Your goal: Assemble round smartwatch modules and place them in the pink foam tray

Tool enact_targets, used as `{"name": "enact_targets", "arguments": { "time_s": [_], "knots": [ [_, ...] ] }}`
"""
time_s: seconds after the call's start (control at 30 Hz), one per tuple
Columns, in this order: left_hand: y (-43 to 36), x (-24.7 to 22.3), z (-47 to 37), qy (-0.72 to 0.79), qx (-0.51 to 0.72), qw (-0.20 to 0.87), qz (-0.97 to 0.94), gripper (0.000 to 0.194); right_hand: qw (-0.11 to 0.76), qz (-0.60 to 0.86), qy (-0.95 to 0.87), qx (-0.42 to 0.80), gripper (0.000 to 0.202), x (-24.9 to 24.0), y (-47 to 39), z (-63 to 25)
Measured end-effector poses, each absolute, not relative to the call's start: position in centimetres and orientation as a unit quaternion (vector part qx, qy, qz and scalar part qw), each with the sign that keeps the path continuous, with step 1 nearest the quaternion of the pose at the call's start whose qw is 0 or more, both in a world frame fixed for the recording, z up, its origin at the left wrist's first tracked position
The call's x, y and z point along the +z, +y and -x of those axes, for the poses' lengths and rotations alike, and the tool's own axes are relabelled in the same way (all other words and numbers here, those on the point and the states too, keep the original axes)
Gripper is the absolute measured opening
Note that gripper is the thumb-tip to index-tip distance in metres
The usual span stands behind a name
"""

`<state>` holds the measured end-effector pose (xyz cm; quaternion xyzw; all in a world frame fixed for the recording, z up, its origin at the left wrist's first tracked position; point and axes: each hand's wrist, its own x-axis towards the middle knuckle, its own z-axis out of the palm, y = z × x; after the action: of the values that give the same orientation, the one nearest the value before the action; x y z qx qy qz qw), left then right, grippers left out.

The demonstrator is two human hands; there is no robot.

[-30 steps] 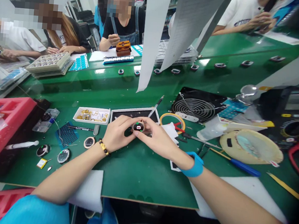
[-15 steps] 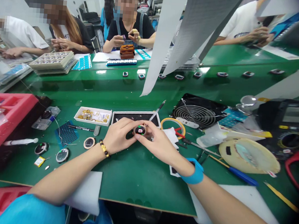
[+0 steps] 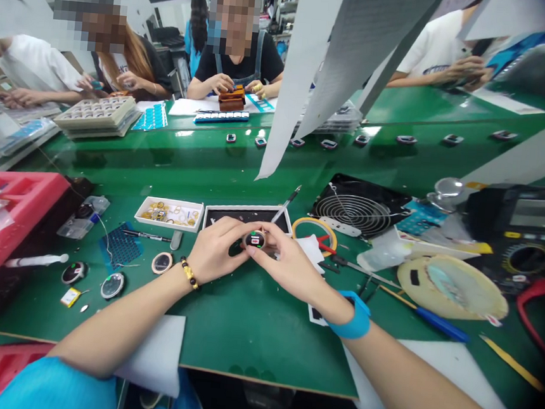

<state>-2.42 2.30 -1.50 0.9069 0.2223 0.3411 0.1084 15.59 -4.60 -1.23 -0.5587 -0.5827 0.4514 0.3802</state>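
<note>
Between my two hands is a round watch face (image 3: 254,240) with a dark screen that shows small lit marks. My left hand (image 3: 218,245) grips its left side with thumb and fingers. My right hand (image 3: 283,256) closes on the right side, its thumb at the lower edge. The watch is held above the green table, just in front of a black-lined white tray (image 3: 247,215). Left of my left wrist lies another round watch part (image 3: 162,262) with a pinkish rim. Further left are two more round watch faces, one silver-rimmed (image 3: 113,285) and one dark (image 3: 74,272).
A white box of small parts (image 3: 169,213) stands behind my left hand. To the right lie a tape roll (image 3: 315,228), a fan (image 3: 361,206), a blue-handled screwdriver (image 3: 441,324) and a multimeter (image 3: 527,239). A red foam tray (image 3: 29,196) is at left. Co-workers sit across a belt carrying several watch parts.
My hands and the watch stay almost still; the lit marks on its screen look different. Across the belt, one co-worker's hands have lowered to the brown block, and another's hands have moved apart.
</note>
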Motion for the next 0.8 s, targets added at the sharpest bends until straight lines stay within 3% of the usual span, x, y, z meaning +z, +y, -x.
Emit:
{"name": "enact_targets", "arguments": {
  "time_s": [0.43, 0.57, 0.63, 0.7, 0.8],
  "knots": [
    [2.3, -1.5, 2.4, 0.226, 0.34, 0.125, -0.904, 0.04, 0.385, 0.536, -0.569, 0.491, 0.065, -1.1, -4.6, -15.8],
    [1.7, -0.3, 2.2, 0.235, 0.349, 0.175, -0.89, 0.038, 0.424, 0.524, -0.539, 0.506, 0.066, -0.4, -4.6, -16.3],
    [1.3, 0.8, 2.4, 0.261, 0.353, 0.27, -0.857, 0.038, 0.44, 0.505, -0.504, 0.546, 0.073, 0.2, -4.6, -16.7],
    [0.9, 2.0, 2.9, 0.253, 0.326, 0.435, -0.8, 0.045, 0.446, 0.477, -0.469, 0.595, 0.081, 0.7, -4.4, -17.2],
    [0.2, 3.5, 3.6, 0.117, 0.205, 0.682, -0.693, 0.059, 0.469, 0.442, -0.444, 0.623, 0.085, 1.2, -4.3, -17.8]
  ]
}}
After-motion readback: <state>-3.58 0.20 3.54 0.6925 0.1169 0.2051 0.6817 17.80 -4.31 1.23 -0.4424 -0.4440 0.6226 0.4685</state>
